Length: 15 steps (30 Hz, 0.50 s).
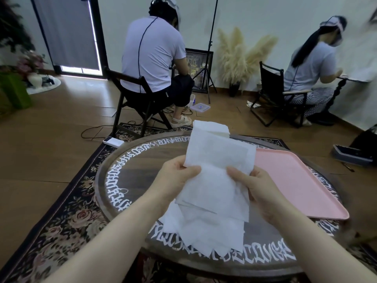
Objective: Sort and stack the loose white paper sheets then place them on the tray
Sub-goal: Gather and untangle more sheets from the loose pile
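Note:
I hold a bundle of white paper sheets (216,170) upright above the round table. My left hand (175,180) grips the bundle's left edge, thumb on top. My right hand (259,188) pinches its right edge. A loose pile of more white sheets (206,233) lies on the table beneath the bundle, near the front edge. The pink tray (302,184) rests on the table to the right, with nothing on it.
The dark round table (130,176) has white lettering round its rim and stands on a flowered rug (61,217). Two seated people work with their backs to me, one behind on a folding chair (130,99), one at the far right. A white device (113,142) lies on the floor.

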{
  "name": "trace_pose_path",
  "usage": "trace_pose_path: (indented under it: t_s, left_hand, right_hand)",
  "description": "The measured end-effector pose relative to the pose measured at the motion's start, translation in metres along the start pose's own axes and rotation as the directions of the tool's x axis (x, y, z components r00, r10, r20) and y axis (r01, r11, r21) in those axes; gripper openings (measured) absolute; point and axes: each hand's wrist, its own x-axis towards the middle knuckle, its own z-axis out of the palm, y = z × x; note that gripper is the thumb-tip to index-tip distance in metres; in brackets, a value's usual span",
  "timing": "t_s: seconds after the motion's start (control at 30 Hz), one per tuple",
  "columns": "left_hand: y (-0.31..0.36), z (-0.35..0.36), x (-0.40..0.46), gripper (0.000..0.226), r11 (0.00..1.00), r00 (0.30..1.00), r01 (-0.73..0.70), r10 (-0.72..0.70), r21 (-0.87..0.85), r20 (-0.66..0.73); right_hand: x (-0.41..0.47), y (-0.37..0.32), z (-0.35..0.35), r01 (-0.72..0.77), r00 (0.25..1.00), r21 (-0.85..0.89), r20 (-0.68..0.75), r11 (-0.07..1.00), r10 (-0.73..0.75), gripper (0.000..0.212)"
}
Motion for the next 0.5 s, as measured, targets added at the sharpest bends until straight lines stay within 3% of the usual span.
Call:
trace_pose_path:
  t_s: [0.1, 0.23, 0.3, 0.37, 0.43, 0.5]
  left_hand:
    - [0.002, 0.0, 0.001, 0.019, 0.999, 1.0, -0.015, 0.016, 0.038, -0.022]
    - [0.005, 0.0, 0.004, 0.02, 0.995, 0.996, -0.089, 0.089, -0.042, -0.01]
    - [0.003, 0.0, 0.005, 0.036, 0.986, 0.986, -0.167, 0.166, 0.023, 0.009]
    - [-0.002, 0.002, 0.004, 0.056, 0.969, 0.98, -0.198, 0.196, 0.149, 0.026]
    - [-0.005, 0.004, 0.0, 0.055, 0.908, 0.973, -0.205, 0.228, 0.365, -0.02]
    - [-0.005, 0.006, -0.005, 0.055, 0.662, 0.94, -0.191, 0.337, 0.725, -0.06]
  right_hand:
    - [-0.004, -0.002, -0.003, -0.012, 0.998, -0.037, 0.063, 0.999, 0.014, 0.039]
    - [-0.004, -0.003, -0.005, 0.003, 1.0, -0.07, 0.022, 0.998, -0.002, 0.036]
    - [-0.004, -0.002, -0.003, 0.003, 1.0, -0.083, 0.019, 0.997, -0.002, 0.029]
    - [-0.004, 0.0, -0.001, -0.005, 1.0, -0.086, 0.012, 0.996, 0.006, 0.025]
    - [-0.004, 0.003, 0.002, -0.005, 1.0, -0.083, -0.013, 0.997, 0.004, 0.021]
    - [-0.003, 0.004, 0.004, 0.006, 0.998, -0.082, -0.064, 0.997, -0.012, 0.016]
